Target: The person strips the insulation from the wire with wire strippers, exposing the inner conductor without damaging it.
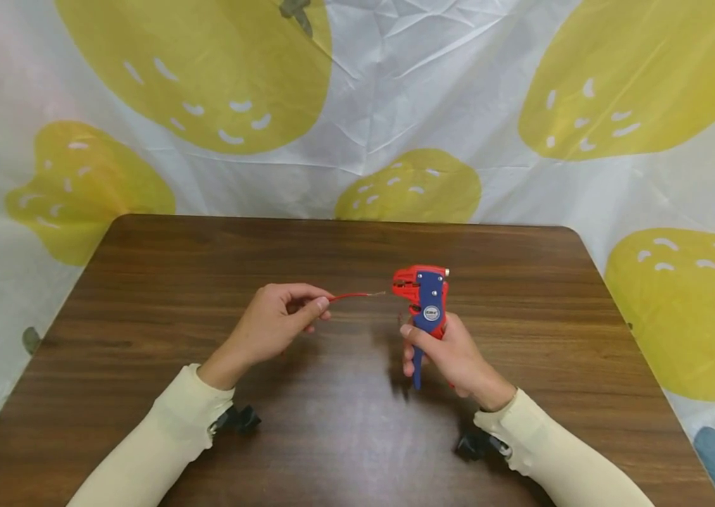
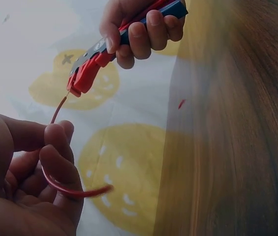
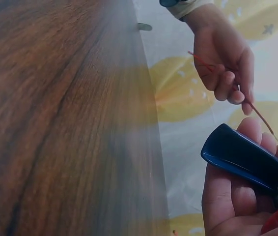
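Between thumb and fingers, my left hand (image 1: 271, 324) pinches a thin red wire (image 1: 350, 296). Bare metal strands (image 1: 378, 293) show at the wire's right end. Its other end (image 2: 92, 192) curves out below the fingers in the left wrist view. My right hand (image 1: 459, 359) grips a red and blue wire stripper (image 1: 428, 289) by its handles, head upward. The stripper's jaws face the bare strands, with a small gap between them in the head view. In the right wrist view, the blue handle (image 3: 242, 155) lies across the fingers.
Both hands are above a brown wooden table (image 1: 218, 246). A small red scrap (image 2: 181, 103) shows against the table in the left wrist view. Behind the table hangs a white cloth (image 1: 395, 84) with yellow fruit shapes. Black wrist devices (image 1: 240, 420) sit under both sleeves.
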A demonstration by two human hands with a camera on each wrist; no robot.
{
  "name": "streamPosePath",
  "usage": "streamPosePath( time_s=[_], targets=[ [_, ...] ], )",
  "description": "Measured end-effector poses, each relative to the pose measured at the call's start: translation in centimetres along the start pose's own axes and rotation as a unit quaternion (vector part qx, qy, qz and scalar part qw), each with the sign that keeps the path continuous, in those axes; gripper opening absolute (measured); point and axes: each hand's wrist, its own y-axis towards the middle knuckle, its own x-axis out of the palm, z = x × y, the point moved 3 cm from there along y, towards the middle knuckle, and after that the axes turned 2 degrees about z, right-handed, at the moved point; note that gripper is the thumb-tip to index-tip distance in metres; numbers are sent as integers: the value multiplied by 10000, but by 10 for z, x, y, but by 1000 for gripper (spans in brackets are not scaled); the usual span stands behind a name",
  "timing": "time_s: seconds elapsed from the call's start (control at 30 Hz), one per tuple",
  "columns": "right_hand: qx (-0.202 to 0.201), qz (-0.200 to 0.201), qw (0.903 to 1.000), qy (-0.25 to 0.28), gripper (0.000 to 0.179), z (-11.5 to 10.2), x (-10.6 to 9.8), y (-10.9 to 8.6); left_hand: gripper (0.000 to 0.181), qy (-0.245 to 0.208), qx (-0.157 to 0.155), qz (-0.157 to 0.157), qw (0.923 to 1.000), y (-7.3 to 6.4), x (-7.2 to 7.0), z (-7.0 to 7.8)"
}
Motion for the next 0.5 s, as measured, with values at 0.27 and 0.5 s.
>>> streamPosePath(
  time_s=[0.27, 0.5],
  targets=[
    [53, -8, 9999, 105, 20, 0, 1, 0, 14, -151, -87, 57, 9998, -2, -2, -4],
    [86, -1, 9999, 69, 19, 3, 0, 0, 12, -124, 36, 130, 9998, -3, -4, -5]
  ],
)
